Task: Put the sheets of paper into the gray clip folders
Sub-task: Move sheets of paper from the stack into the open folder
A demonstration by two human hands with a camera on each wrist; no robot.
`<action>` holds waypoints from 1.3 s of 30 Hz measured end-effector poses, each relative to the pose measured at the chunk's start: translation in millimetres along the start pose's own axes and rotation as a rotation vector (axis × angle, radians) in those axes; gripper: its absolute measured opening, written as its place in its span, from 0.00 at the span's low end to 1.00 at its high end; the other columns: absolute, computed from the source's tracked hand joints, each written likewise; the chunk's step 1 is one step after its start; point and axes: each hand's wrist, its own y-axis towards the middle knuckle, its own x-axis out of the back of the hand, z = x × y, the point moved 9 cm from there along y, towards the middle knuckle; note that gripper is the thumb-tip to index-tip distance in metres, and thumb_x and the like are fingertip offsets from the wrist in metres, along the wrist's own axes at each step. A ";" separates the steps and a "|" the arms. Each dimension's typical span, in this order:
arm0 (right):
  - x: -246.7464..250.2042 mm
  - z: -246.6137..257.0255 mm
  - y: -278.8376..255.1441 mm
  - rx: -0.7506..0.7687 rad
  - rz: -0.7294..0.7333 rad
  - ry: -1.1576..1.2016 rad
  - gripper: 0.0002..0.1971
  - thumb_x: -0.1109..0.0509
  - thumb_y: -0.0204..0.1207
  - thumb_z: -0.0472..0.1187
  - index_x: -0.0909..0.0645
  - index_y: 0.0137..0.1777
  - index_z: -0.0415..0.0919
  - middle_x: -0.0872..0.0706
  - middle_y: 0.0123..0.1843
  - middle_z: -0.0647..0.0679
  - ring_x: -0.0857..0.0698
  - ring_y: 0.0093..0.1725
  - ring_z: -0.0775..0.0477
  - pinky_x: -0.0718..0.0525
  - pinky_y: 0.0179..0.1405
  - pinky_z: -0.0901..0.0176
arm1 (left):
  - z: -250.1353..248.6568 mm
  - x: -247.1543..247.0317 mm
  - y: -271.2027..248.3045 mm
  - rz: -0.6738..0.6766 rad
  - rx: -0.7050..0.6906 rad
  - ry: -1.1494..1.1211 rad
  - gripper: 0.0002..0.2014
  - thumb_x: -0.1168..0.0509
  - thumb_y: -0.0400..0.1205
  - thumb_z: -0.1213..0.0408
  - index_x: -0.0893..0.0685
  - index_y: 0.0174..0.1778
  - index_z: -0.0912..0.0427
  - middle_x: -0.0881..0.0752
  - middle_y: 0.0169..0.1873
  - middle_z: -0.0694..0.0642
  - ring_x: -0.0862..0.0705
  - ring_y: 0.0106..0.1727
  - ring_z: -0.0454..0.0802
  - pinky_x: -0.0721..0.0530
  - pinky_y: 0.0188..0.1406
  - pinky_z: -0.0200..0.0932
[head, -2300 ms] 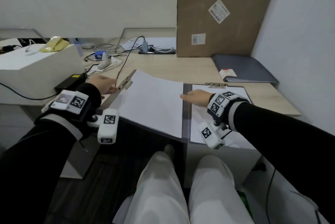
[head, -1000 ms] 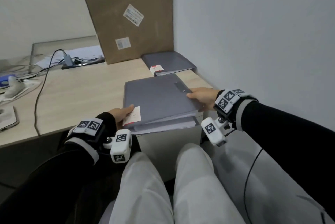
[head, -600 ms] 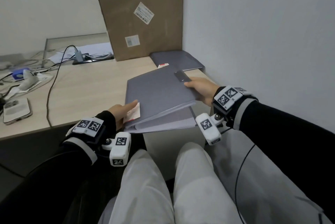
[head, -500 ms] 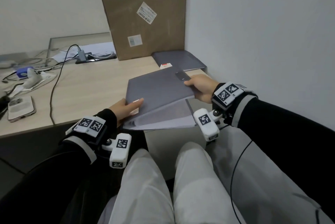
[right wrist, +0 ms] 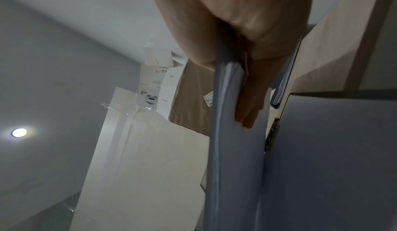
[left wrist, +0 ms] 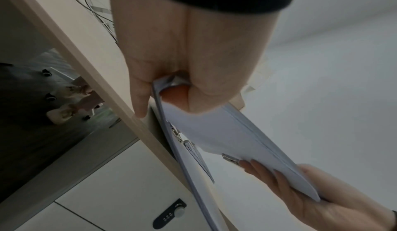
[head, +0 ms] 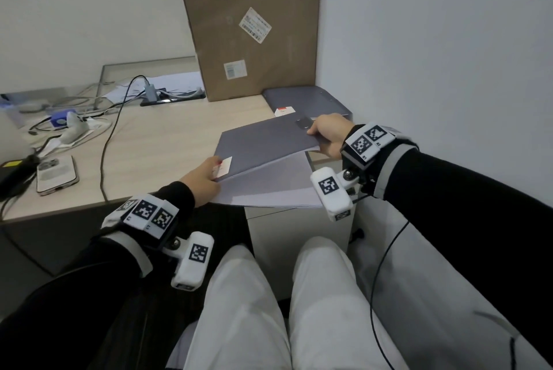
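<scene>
The head camera looks down from above at the desk (head: 167, 142). Both wrist cameras sit low and close, looking up. All three see the gray folder (head: 263, 145).

Left hand (head: 201, 181) fingers are hidden under the gray folder (head: 263, 146). Right hand (head: 329, 134) fingertips are tucked beneath its cover. Sheets (left wrist: 217, 132) inside are only partly visible, count unclear. Label print on the cardboard box (head: 248, 25) is too small to read.
</scene>
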 end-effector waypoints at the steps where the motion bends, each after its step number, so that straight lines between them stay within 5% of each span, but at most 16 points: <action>1: 0.8 -2.6 0.1 -0.004 -0.005 -0.028 0.13 0.41 0.77 0.25 0.30 0.36 0.43 0.23 0.50 0.43 0.22 0.38 0.50 0.18 0.41 0.59 | 1.2 0.3 1.3 0.008 0.003 -0.023 0.35 0.41 0.76 0.74 0.41 0.80 0.55 0.25 0.71 0.63 0.23 0.59 0.58 0.28 0.53 0.41; 5: 7.5 -28.0 7.3 -0.084 -0.003 -0.088 0.11 0.44 0.77 0.25 0.25 0.38 0.38 0.16 0.49 0.37 0.17 0.45 0.40 0.15 0.54 0.48 | 12.1 -23.5 4.0 0.288 -0.024 -0.577 0.53 0.19 0.55 0.68 0.36 0.77 0.58 0.21 0.68 0.61 0.17 0.63 0.57 0.14 0.50 0.44; 7: 10.6 -42.4 9.0 -0.112 -0.005 -0.186 0.10 0.43 0.79 0.28 0.24 0.40 0.38 0.18 0.43 0.41 0.18 0.44 0.43 0.15 0.50 0.54 | 13.5 -32.7 3.7 0.379 -0.003 -0.742 0.53 0.13 0.49 0.58 0.29 0.71 0.60 0.18 0.65 0.60 0.13 0.58 0.51 0.13 0.47 0.41; 10: 15.6 -59.6 12.6 -0.122 -0.014 -0.333 0.05 0.41 0.79 0.33 0.23 0.47 0.38 0.19 0.55 0.38 0.19 0.57 0.42 0.21 0.67 0.44 | 9.8 -43.8 -3.2 0.448 0.057 -0.863 0.45 0.13 0.43 0.52 0.20 0.58 0.55 0.12 0.50 0.53 0.08 0.43 0.43 0.10 0.39 0.39; 12: 16.7 -71.0 15.1 -0.142 0.010 -0.374 0.06 0.42 0.79 0.34 0.25 0.52 0.41 0.20 0.62 0.34 0.19 0.64 0.37 0.22 0.69 0.35 | 15.2 -46.7 -4.8 0.410 0.173 -0.928 0.32 0.18 0.55 0.52 0.18 0.54 0.54 0.09 0.42 0.52 0.07 0.38 0.45 0.09 0.36 0.42; 14: 14.6 -81.7 16.4 -0.151 0.049 -0.372 0.10 0.42 0.80 0.35 0.27 0.59 0.41 0.21 0.64 0.38 0.19 0.66 0.37 0.23 0.69 0.34 | 21.2 -41.9 -5.2 0.304 0.285 -0.990 0.14 0.33 0.78 0.55 0.20 0.56 0.57 0.10 0.40 0.53 0.09 0.39 0.49 0.08 0.33 0.43; 16: 14.2 -87.5 17.4 -0.133 0.046 -0.318 0.14 0.41 0.79 0.35 0.25 0.64 0.39 0.19 0.65 0.41 0.19 0.65 0.40 0.22 0.69 0.38 | 27.3 -36.3 -6.0 0.203 0.344 -0.962 0.10 0.43 0.85 0.61 0.23 0.57 0.63 0.15 0.42 0.57 0.15 0.42 0.52 0.09 0.26 0.43; 21: 9.5 -80.3 12.3 -0.031 0.002 -0.200 0.17 0.40 0.78 0.29 0.23 0.66 0.32 0.17 0.63 0.40 0.18 0.61 0.39 0.19 0.62 0.45 | 30.0 -20.6 -8.1 0.086 0.281 -1.028 0.07 0.45 0.85 0.72 0.22 0.48 0.66 0.17 0.43 0.60 0.17 0.43 0.52 0.11 0.22 0.39; 25: -4.8 -71.1 13.4 0.044 0.041 -0.060 0.20 0.44 0.79 0.25 0.20 0.65 0.41 0.15 0.58 0.40 0.17 0.54 0.41 0.17 0.54 0.45 | 31.5 1.2 -5.3 0.024 0.193 -1.076 0.09 0.46 0.85 0.73 0.20 0.48 0.62 0.15 0.46 0.58 0.16 0.45 0.51 0.10 0.28 0.38; 29: -12.3 -46.0 24.3 0.156 0.047 -0.065 0.13 0.40 0.79 0.29 0.18 0.46 0.46 0.14 0.45 0.46 0.17 0.46 0.45 0.20 0.50 0.51 | 25.4 19.7 14.0 -0.050 0.123 -1.121 0.10 0.46 0.84 0.74 0.19 0.48 0.61 0.14 0.45 0.57 0.10 0.36 0.46 0.11 0.27 0.36; 33: 7.5 -20.0 54.0 0.253 -0.012 -0.201 0.09 0.32 0.73 0.33 0.16 0.52 0.39 0.11 0.57 0.37 0.13 0.58 0.37 0.18 0.66 0.44 | 6.2 11.9 60.4 -0.060 0.122 -1.171 0.11 0.46 0.84 0.76 0.20 0.48 0.61 0.11 0.38 0.55 0.10 0.27 0.42 0.12 0.25 0.35; 39: 64.7 19.1 120.9 0.227 -0.149 -0.470 0.23 0.27 0.70 0.37 0.20 0.65 0.30 0.15 0.61 0.44 0.16 0.62 0.42 0.22 0.70 0.46 | -45.5 -23.6 160.9 0.023 0.135 -1.224 0.10 0.48 0.84 0.77 0.22 0.45 0.62 0.17 0.43 0.61 0.18 0.42 0.53 0.11 0.26 0.40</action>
